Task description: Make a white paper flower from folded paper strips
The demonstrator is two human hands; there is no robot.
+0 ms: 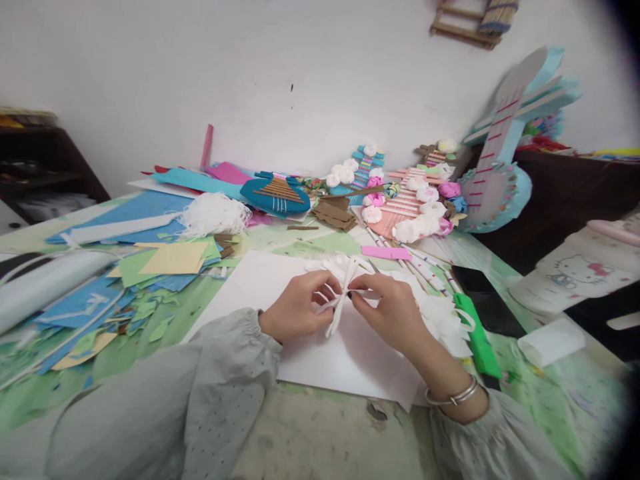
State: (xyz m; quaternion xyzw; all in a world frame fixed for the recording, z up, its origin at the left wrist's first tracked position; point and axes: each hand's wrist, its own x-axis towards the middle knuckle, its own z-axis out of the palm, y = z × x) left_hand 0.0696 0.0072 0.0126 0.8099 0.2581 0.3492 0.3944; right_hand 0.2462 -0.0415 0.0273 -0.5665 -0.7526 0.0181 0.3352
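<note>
Between my two hands, above a white sheet of board [240,287], a narrow folded strip of white paper [338,313] is held upright at a slant. My left hand [303,303] is closed, its thumb and fingers pinching the strip near its middle from the left. From the right, my right hand [387,307] also pinches it at the middle with thumb and forefinger. The strip's ends spread a little above and below the fingers. Whether anything is wound around the middle is hidden by the fingertips. White crumpled paper pieces [447,323] lie right of my right hand.
Paper scraps [170,260] and a white shredded bundle [215,215] cover the left side. Decorated paper guitars [276,195] line the back by the wall. On the right are a green roll [477,337], a black phone [487,300] and a white cup [575,267].
</note>
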